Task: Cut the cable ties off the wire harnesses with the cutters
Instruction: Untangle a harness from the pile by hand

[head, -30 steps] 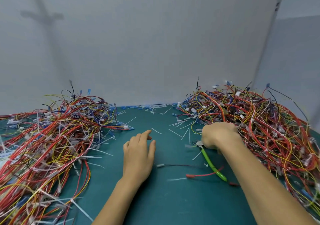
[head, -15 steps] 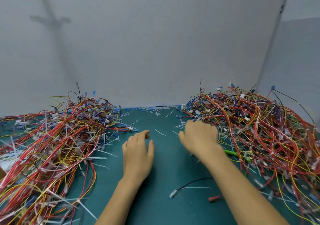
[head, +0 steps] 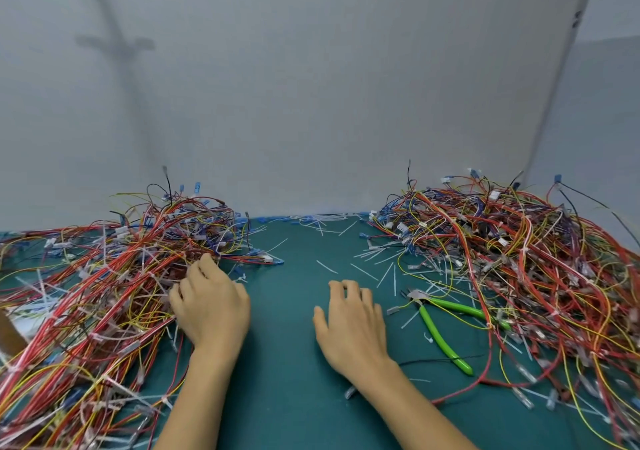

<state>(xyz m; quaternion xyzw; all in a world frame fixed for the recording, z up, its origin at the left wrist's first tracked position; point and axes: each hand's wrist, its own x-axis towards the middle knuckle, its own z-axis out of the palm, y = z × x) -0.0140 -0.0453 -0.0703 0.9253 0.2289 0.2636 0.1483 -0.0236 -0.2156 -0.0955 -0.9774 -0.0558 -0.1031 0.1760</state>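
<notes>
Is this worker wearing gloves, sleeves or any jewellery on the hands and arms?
No. The left hand and right hand are bare, with no gloves, rings or watch to be seen. The left forearm and right forearm are uncovered too; no sleeve comes into view.

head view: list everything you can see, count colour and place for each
left harness pile: one, mostly red with yellow, blue and black wires, left side of the mat
right harness pile: one, same colours, right side
cutters: one, green handles, lying on the mat at the right pile's edge
cut cable ties: many, white, scattered between the piles
mat: one, teal, under everything
wall: grey panels, behind
left hand: fingers in the left pile's edge, grip unclear
right hand: on the mat left of the cutters, holding nothing
</notes>
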